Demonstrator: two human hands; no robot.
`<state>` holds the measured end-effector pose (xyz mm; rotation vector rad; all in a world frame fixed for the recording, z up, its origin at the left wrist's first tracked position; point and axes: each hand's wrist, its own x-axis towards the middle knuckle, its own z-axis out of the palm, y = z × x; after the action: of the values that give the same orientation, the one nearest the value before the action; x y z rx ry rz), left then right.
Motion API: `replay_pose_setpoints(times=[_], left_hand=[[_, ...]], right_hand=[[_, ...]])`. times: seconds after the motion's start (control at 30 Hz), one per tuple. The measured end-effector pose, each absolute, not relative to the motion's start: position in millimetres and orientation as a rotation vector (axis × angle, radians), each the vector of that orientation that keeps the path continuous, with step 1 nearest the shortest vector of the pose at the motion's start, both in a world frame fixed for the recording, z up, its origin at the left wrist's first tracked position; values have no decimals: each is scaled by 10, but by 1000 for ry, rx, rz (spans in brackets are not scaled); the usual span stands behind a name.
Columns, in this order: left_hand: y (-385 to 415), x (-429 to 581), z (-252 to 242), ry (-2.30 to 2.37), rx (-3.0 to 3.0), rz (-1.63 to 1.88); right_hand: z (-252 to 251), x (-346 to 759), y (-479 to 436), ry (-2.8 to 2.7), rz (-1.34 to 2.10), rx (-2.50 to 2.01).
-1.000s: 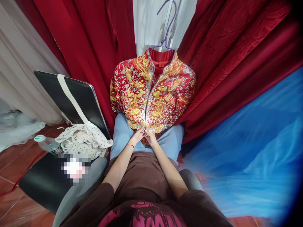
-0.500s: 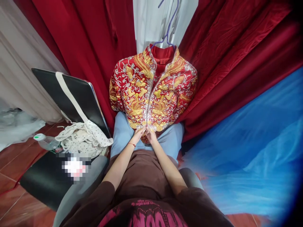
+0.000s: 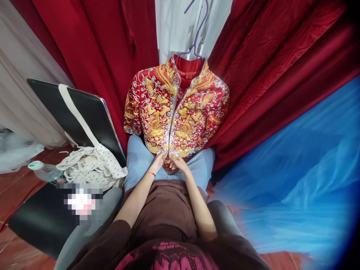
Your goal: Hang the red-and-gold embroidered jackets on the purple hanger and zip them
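A red jacket (image 3: pixel 177 108) thick with gold and silver embroidery hangs on a purple hanger (image 3: pixel 194 35) in front of me, its lower part resting on my lap. My left hand (image 3: pixel 159 160) pinches the left front panel at the bottom hem. My right hand (image 3: pixel 176 163) grips the right panel's hem just beside it. The two hands almost touch at the jacket's centre opening. A red thread bracelet circles my left wrist.
Red curtains (image 3: pixel 267 67) hang behind and to both sides. Blue sheer fabric (image 3: pixel 295 180) fills the right. On my left stands a black chair (image 3: pixel 81 116) with a white spotted bag (image 3: pixel 92 167), and a plastic bottle (image 3: pixel 42 170) beside it on the reddish tile floor.
The view has shifted slightly, so everything sits a little further left. My hands stay at the jacket's bottom hem, with the fingers reworked a little.
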<state>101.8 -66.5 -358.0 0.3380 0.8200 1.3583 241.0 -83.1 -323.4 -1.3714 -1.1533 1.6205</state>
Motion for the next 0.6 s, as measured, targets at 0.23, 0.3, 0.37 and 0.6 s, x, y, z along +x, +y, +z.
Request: replay_pose_setpoints(times=[0.23,0.3,0.37,0.6], left_hand=[[-736,1055,-3538,763,353,1309],[-740,1063,-3545,754,365,1292],[-736,1072,-3549,751,372,1285],[-736,1049,-3563,745,382,1265]], right_hand=[[-3092,2259,-695,-1248,1282,-1364],[-3086,2226,-700,-1259,1212,-1373],[-3071,2223,-714,-1260,1153,-1374],[-3014,2279,-721,-1300,1124,-1379]])
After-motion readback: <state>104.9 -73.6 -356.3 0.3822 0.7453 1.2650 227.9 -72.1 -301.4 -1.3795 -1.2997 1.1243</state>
